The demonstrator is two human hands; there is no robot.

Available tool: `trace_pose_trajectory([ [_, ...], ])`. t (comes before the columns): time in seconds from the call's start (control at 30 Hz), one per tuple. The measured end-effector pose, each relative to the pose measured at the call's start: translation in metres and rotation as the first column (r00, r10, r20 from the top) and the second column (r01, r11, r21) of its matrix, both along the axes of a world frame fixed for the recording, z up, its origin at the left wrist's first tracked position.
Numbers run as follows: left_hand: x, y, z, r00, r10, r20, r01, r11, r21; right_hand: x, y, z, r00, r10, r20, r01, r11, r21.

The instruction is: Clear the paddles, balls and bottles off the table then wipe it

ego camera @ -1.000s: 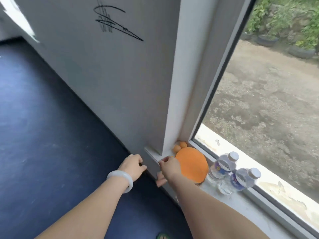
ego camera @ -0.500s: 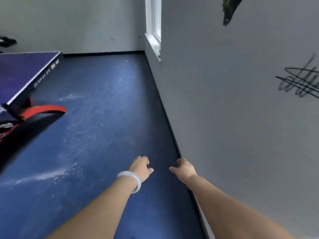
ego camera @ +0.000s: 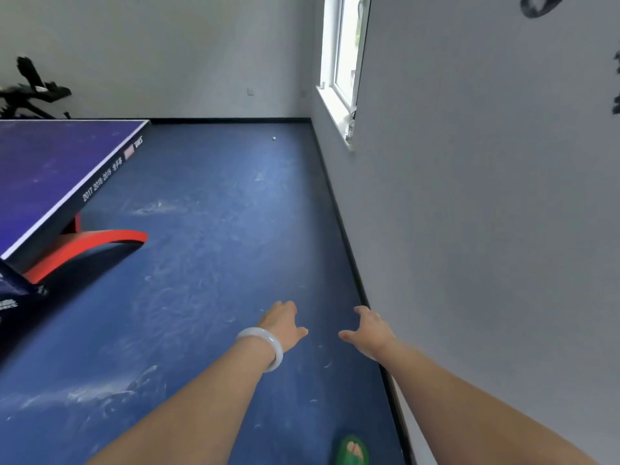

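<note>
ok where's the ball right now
In the head view the ball lies on the floor near the back wall, between the table on the left and the window on the right.

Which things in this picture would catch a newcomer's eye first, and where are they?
Most likely the left hand and right hand, both empty, reaching forward in the lower middle, with a white bangle on the left wrist. Next, the blue table at the left, with its red base. A small white ball lies on the floor far ahead.
</note>
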State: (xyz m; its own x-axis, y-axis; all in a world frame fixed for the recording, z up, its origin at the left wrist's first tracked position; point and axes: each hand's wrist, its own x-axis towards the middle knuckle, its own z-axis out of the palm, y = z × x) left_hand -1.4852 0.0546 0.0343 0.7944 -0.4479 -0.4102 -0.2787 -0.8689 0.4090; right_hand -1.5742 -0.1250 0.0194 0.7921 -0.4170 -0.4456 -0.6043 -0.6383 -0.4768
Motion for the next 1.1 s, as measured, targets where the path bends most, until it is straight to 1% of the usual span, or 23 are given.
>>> trace_pose_trajectory([
  [0.17, 0.102, -0.057, -0.002, 0.999, 0.038, -0.01, -0.038, 0.999, 0.015, 0.111, -0.06, -0.005, 0.999, 0.003, 0.043, -0.005, 0.999, 0.04],
  [0.3, 0.18, -0.096, 0.006, 0.998, 0.066, 0.0, -0.066, 0.997, 0.037, 0.194, -0.098, -0.002, 0.999, 0.023, 0.03, -0.024, 0.998, 0.06],
  [0.53, 0.327, -0.127, -0.003, 0.995, 0.093, -0.022, -0.092, 0.995, 0.038, 0.351, -0.133, -0.003, 0.998, 0.065, -0.004, -0.065, 0.996, 0.055],
  [0.73, 0.491, -0.135, 0.003, 0.999, 0.048, 0.004, -0.048, 0.999, 0.011, 0.504, -0.151, -0.004, 1.0, 0.025, -0.003, -0.025, 0.999, 0.045],
  [0.87, 0.597, -0.147, 0.011, 1.0, -0.008, 0.026, 0.007, 0.999, 0.034, 0.592, -0.162, 0.003, 1.0, -0.004, -0.011, 0.005, 0.999, 0.039],
  [1.0, 0.675, -0.18, 0.013, 0.996, -0.089, 0.02, 0.088, 0.995, 0.042, 0.658, -0.184, 0.009, 0.995, -0.103, -0.002, 0.103, 0.99, 0.099],
  [1.1, 0.724, -0.212, 0.008, 0.988, -0.153, 0.003, 0.153, 0.987, 0.044, 0.704, -0.21, 0.005, 0.99, -0.14, -0.018, 0.141, 0.982, 0.125],
])
